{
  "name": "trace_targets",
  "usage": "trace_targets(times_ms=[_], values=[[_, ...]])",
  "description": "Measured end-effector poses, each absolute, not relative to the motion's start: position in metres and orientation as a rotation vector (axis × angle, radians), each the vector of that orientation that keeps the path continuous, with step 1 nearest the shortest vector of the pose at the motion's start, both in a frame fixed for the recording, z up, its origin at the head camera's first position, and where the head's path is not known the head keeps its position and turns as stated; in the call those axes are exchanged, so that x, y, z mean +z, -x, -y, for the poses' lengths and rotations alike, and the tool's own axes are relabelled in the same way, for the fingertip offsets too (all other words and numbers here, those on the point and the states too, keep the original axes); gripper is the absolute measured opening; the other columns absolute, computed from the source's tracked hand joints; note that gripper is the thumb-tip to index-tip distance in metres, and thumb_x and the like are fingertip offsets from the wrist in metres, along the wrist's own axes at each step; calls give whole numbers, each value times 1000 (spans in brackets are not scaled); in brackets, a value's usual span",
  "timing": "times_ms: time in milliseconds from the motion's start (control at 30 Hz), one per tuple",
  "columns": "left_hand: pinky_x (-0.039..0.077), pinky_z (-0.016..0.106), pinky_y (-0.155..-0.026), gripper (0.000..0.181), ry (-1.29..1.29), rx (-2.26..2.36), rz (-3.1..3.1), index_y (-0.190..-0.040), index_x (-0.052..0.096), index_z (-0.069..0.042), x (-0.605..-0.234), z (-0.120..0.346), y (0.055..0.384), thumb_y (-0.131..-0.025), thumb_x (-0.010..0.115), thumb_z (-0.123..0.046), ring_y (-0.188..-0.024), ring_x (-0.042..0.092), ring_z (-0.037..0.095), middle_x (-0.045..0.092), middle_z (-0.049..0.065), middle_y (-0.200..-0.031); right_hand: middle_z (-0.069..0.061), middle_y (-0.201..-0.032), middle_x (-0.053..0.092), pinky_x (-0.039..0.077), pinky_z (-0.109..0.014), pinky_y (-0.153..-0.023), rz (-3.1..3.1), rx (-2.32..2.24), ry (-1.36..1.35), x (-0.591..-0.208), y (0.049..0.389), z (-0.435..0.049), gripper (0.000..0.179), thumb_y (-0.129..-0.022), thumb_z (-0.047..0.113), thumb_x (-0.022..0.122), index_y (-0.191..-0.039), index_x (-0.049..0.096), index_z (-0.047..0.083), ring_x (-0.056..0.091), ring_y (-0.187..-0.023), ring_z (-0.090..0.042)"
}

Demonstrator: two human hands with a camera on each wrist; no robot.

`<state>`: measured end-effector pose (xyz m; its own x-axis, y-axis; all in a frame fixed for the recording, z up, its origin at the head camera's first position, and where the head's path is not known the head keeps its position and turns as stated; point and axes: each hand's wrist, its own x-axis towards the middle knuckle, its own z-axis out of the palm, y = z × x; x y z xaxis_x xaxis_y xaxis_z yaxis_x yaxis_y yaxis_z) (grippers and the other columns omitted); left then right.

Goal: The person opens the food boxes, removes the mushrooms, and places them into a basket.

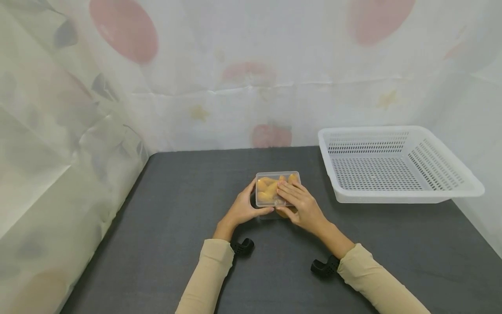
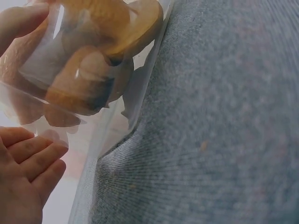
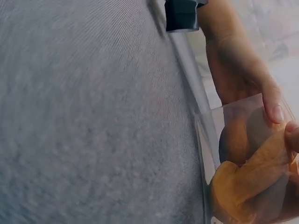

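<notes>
A clear plastic box with several yellow-orange, rounded pieces inside stands on the dark tabletop, in front of the person. The left hand holds its left side, the thumb along the front wall and the fingers round toward the back. Over the front right of the box lies the right hand, with fingers across the top and thumb at the front wall. In the left wrist view the pieces show brown-orange through the clear wall. The right wrist view shows the left thumb against the box.
At the back right of the dark table stands a white perforated plastic basket, nothing visible in it. Patterned pale curtains hang behind and on the left side. Black wrist mounts sit at both wrists.
</notes>
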<state>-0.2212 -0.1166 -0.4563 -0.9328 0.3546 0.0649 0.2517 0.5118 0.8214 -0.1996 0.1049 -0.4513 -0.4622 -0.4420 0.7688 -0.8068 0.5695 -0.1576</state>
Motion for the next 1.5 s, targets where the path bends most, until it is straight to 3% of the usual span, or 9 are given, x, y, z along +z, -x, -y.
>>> trace_targets(times_ms=[433, 767, 967, 1267, 1500], values=[[29, 55, -120, 116, -567, 1420, -2576, -157, 3, -19, -455, 113, 221, -75, 81, -43, -149, 29, 29, 23, 8, -162, -17, -126, 67, 41, -50, -108, 2175, 707, -965, -445, 196, -110, 64, -63, 19, 88, -120, 66, -2, 62, -119, -34], [22, 57, -122, 119, -564, 1445, -2511, -156, -1, -23, -454, 117, 221, -73, 80, -50, -152, 20, 29, 12, 7, -164, -18, -127, 66, 43, -53, -106, 2168, 699, -1027, -437, 200, -113, 50, -82, 27, 77, -121, 66, -2, 61, -120, -34], [22, 59, -122, 117, -534, 1448, -2496, -156, 2, -30, -456, 120, 222, -72, 77, -59, -152, 17, 31, 8, 5, -165, -18, -127, 66, 46, -57, -103, 2185, 716, -1027, -430, 202, -114, 54, -73, 18, 82, -121, 66, -1, 61, -119, -35], [23, 54, -123, 104, -525, 1491, -2480, -155, 11, -32, -454, 129, 221, -76, 72, -61, -152, 18, 29, 14, 4, -164, -19, -123, 67, 46, -59, -102, 2201, 760, -1034, -423, 204, -113, 54, -72, 14, 82, -121, 66, -2, 61, -118, -39], [23, 50, -124, 86, -633, 1609, -2454, -157, 16, -21, -453, 132, 224, -90, 67, -40, -151, 22, 30, 18, 5, -164, -14, -112, 72, 57, -49, -86, 2171, 777, -1021, -413, 209, -114, 52, -68, 11, 85, -116, 68, -1, 67, -101, -32]])
